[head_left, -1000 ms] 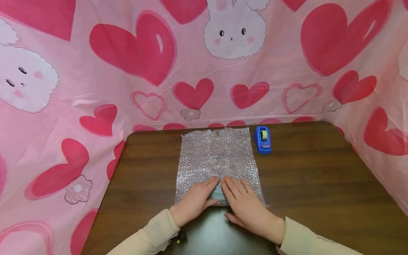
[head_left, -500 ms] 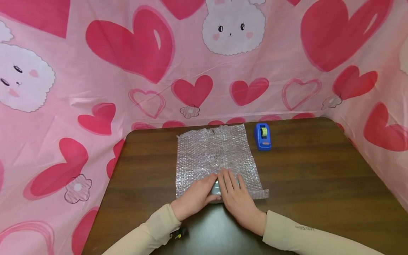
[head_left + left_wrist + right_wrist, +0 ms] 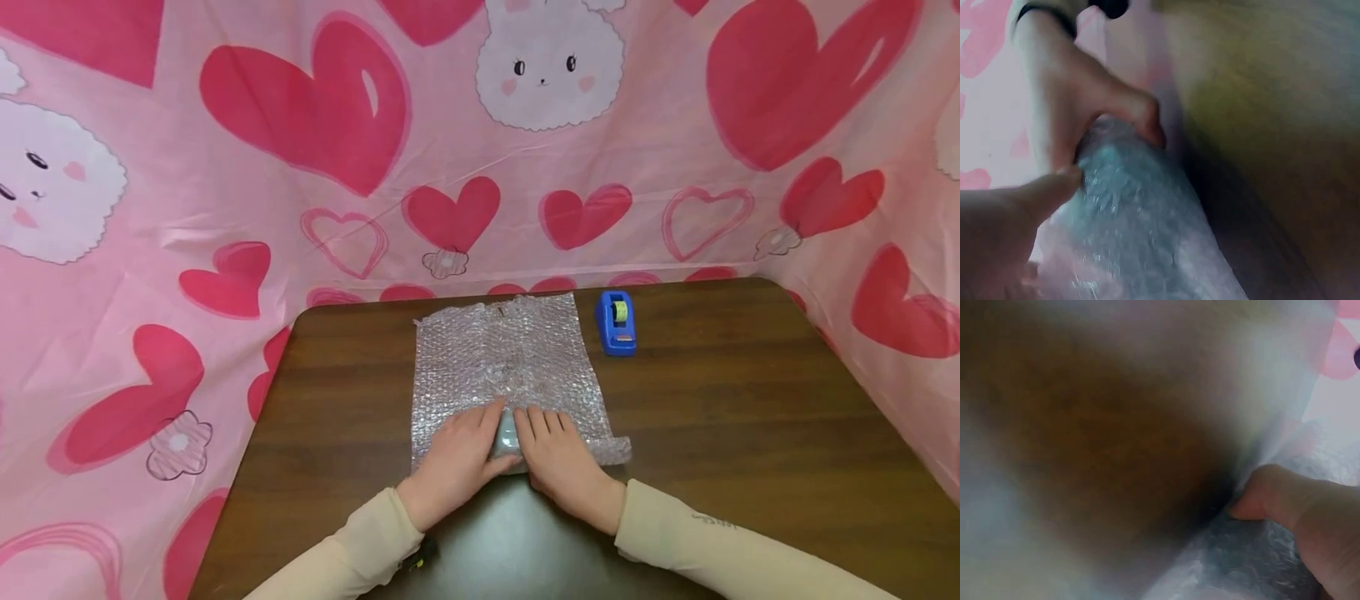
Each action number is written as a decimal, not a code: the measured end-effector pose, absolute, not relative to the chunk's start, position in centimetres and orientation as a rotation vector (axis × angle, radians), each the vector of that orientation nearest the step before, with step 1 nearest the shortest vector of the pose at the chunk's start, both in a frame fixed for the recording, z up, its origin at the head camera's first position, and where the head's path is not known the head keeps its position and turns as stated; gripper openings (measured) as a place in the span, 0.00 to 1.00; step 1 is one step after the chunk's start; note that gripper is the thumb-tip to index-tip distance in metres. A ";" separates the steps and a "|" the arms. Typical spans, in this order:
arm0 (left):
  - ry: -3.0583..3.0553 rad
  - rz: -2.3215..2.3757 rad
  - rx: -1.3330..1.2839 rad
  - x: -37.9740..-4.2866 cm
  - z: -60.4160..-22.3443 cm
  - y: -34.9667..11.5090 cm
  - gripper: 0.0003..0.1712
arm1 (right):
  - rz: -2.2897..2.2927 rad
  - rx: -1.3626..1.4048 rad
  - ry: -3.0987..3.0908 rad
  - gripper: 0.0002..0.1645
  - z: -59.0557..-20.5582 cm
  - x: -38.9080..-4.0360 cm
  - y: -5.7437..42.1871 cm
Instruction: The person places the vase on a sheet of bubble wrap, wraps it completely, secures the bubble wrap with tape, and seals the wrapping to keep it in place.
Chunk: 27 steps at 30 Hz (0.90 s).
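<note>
A bubble wrap sheet [image 3: 510,350] lies on the table, its near edge rolled around a grey-blue object [image 3: 507,435] whose kind I cannot tell. From the left side, my left hand [image 3: 457,454] grips the wrapped roll with its thumb along the near side. My right hand [image 3: 566,467] holds the roll from the right, fingers bent over its top. In the left wrist view, the object shows bluish through the bubble wrap [image 3: 1147,219], with my right hand [image 3: 1079,94] curled around the far end. The right wrist view shows my right thumb [image 3: 1272,497] pressing the wrap.
A blue tape dispenser [image 3: 617,325] stands right of the sheet's far corner. The dark wooden table [image 3: 735,400] extends on both sides. Behind it hangs a pink cloth [image 3: 517,158] with hearts and rabbits. A small black-and-yellow item [image 3: 422,557] shows by the left sleeve.
My right hand has moved in toward the left hand and its fingers have bent over the roll. The sheet's near right edge has turned up into a rolled strip.
</note>
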<state>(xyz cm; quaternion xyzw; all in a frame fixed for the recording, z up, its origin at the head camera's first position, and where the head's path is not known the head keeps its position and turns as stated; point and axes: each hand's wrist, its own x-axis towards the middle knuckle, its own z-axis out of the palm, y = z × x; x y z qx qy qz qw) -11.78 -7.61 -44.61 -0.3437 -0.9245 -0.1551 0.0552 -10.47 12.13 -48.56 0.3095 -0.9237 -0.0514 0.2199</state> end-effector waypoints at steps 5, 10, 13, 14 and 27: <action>-2.678 -0.080 -0.949 -9.9 -44.6 -6.6 0.48 | -0.073 0.900 -2.689 0.48 -47.5 -11.5 12.4; -2.730 0.107 -0.925 -8.4 -45.5 -5.5 0.55 | 0.053 0.956 -2.871 0.52 -46.5 -12.4 12.6; -2.757 0.150 -0.898 -8.3 -46.7 -5.1 0.54 | 0.121 0.994 -2.956 0.52 -46.0 -12.6 12.6; -2.757 0.162 -0.890 -8.3 -47.0 -5.0 0.53 | 0.156 1.004 -2.975 0.52 -45.9 -12.6 12.7; -2.661 0.109 -0.893 -10.4 -49.1 -5.2 0.62 | 0.478 1.167 -3.107 0.46 -44.4 -13.9 13.2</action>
